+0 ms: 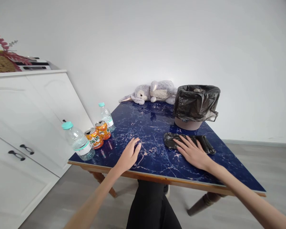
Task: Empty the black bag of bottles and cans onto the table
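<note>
My left hand rests on the blue marble-patterned table near its front edge, fingers loosely stretched and thumb apart, holding nothing. My right hand lies flat with spread fingers on a folded black plastic bag, pressing on it without gripping. Beyond that hand stands a trash bin, lined with a black garbage bag folded over its rim. Left of my left hand are two orange drink cans, with openings in their tops. A clear plastic bottle with a turquoise cap stands in front of them, and another bottle behind.
A grey plush rabbit lies at the table's far edge by the wall. White cabinets stand to the left, topped by a woven basket with red foliage. My legs are under the front edge.
</note>
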### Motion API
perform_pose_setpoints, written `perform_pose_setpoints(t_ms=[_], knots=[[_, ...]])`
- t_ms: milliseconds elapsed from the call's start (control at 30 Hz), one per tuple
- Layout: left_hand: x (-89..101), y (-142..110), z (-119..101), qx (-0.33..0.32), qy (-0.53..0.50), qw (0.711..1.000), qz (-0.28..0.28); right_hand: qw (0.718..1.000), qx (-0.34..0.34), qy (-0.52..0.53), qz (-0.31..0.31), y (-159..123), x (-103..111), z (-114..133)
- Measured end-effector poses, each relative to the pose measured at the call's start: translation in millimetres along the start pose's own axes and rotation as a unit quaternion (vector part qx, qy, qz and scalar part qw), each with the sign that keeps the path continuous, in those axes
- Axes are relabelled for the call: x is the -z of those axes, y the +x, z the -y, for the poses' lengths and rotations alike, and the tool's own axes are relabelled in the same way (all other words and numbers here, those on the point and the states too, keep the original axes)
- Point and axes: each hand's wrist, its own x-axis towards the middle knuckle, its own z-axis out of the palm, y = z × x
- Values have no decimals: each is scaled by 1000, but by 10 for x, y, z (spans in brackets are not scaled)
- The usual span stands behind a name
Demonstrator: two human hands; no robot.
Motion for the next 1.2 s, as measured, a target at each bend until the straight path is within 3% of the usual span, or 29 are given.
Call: perform_pose_setpoints(t_ms=[167, 300, 533, 700, 867, 1200], knots=[[-10, -10, -4, -10, 7, 1000, 11, 999, -34, -17, -10, -242, 61, -634], [-33, -30, 16, -54, 49, 997, 16, 999, -27, -22, -25, -306, 60, -732], [-82, -43, 46, -86, 86, 993, 16, 994, 34, 3, -106, -390, 187, -470], [-85, -48, 26, -84, 91, 992, 24, 985, 118, 106, -62, -571, 378, -73], [-80, -56, -6, -75, 87, 993, 37, 974, 102, 200, -3, -669, 374, 193], [-95, -71, -7, -78, 80, 993, 33, 967, 76, 243, 1, -711, 338, 222]])
